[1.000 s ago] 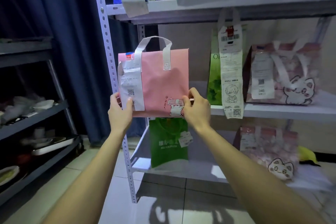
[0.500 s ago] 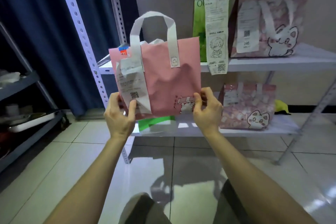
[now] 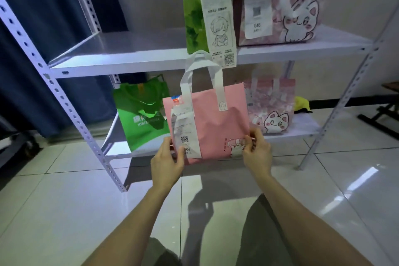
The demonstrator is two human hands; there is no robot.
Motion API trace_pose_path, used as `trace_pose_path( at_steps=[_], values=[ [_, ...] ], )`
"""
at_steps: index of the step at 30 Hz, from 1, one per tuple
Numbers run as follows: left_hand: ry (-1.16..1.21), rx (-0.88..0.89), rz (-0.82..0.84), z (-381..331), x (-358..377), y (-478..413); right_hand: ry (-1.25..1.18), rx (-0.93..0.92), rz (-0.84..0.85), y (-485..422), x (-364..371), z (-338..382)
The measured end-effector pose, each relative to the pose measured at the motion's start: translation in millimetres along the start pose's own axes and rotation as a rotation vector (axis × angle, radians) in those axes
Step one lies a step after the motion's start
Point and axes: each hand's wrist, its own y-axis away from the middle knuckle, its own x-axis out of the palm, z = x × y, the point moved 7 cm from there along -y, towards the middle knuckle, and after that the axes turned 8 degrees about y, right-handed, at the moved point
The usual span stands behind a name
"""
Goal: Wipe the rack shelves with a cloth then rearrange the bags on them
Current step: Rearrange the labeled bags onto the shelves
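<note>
I hold a pink bag [image 3: 216, 123] with white handles and a stapled receipt upright in front of the white metal rack's bottom shelf [image 3: 121, 153]. My left hand [image 3: 167, 160] pinches its lower left corner. My right hand [image 3: 257, 149] pinches its lower right corner. A green bag [image 3: 141, 114] stands on the bottom shelf at the left, and a pink cat-print bag [image 3: 272, 110] stands at the right. On the middle shelf [image 3: 121, 52] are a tall green bag [image 3: 193, 11] with a long receipt and another cat-print bag [image 3: 278, 4]. No cloth is in view.
The rack's perforated front left post [image 3: 71, 112] slants across the left side; its front right post [image 3: 343, 103] stands at the right. A dark blue curtain [image 3: 34, 28] hangs behind. A yellow object [image 3: 302, 103] lies past the bottom shelf. Glossy floor tiles [image 3: 64, 211] spread below.
Both hands have carried the pink bag down from middle-shelf height to the bottom shelf and to the right. The view has tilted down with it.
</note>
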Motion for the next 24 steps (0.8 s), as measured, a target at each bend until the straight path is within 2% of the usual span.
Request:
trace_pose_path(
  at_steps=[6, 15, 24],
  values=[
    [-0.034, -0.164, 0.067, 20.2, 34.5, -30.7, 0.041, -0.011, 0.082, -12.2, 22.4, -12.4],
    [-0.094, -0.303, 0.080, 69.9, 11.8, -61.4, 0.017, -0.054, 0.340, -28.3, 91.4, 14.3],
    [-0.043, -0.336, 0.340, 49.2, 84.3, -80.3, 0.145, 0.114, 0.394, -86.8, 92.7, -44.2]
  ],
)
